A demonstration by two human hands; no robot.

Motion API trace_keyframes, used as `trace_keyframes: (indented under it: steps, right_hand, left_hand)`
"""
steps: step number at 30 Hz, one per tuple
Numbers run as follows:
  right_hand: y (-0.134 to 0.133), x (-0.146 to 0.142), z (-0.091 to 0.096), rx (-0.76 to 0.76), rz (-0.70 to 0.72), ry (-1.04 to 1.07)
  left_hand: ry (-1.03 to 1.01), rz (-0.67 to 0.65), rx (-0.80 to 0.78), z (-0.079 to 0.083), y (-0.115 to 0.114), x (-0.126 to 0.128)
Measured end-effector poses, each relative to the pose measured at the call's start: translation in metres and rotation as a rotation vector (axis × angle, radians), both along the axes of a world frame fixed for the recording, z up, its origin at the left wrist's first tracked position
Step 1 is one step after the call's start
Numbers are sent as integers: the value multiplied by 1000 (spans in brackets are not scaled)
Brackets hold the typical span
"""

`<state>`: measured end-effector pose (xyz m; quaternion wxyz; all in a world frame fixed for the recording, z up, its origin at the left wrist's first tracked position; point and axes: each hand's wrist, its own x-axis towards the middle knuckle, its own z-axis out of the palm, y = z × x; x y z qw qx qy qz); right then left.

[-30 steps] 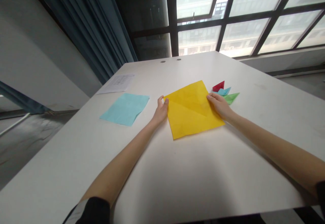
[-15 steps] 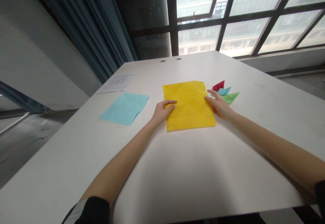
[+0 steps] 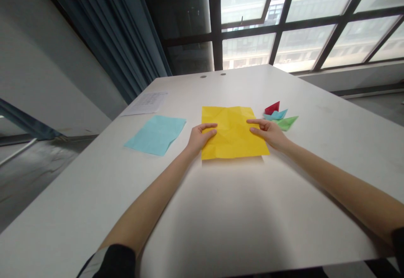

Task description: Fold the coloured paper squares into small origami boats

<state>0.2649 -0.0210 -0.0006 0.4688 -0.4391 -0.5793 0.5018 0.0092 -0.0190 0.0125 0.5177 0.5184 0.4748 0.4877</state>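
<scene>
A creased yellow paper sheet (image 3: 232, 133) lies on the white table (image 3: 221, 210), its near edge lifted slightly off the surface. My left hand (image 3: 200, 136) pinches the sheet's left edge, thumb under and fingers on top. My right hand (image 3: 267, 131) grips the right edge the same way, index finger stretched across the paper. Just right of my right hand lie three small folded paper pieces: red (image 3: 272, 107), light blue (image 3: 277, 114) and green (image 3: 287, 122).
A light blue paper sheet (image 3: 156, 134) lies to the left of the yellow one. A white printed page (image 3: 145, 103) sits beyond it near the table's left edge. Dark curtains and large windows stand behind the table's far edge.
The yellow sheet has been turned from a diamond position to square with me. Both hands have shifted from its corners to its side edges, and the near edge has lifted.
</scene>
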Motion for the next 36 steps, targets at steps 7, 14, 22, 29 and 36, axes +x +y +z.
trace_keyframes:
  steps: [7, 14, 22, 29, 36]
  right_hand:
    - [3, 2, -3, -9, -22, 17]
    - [4, 2, 0, 24, -62, -32]
    - [3, 5, 0, 129, -139, -169]
    - [0, 1, -2, 90, -128, -91]
    - [-1, -4, -2, -57, -66, 116]
  left_hand:
    - [-99, -4, -27, 1, -1, -1]
    - [-160, -11, -40, 1, 0, 0]
    - [-174, -17, -35, 3, 1, -1]
    - [-207, -34, -46, 2, -2, 2]
    - [-340, -31, -156, 4, -3, 7]
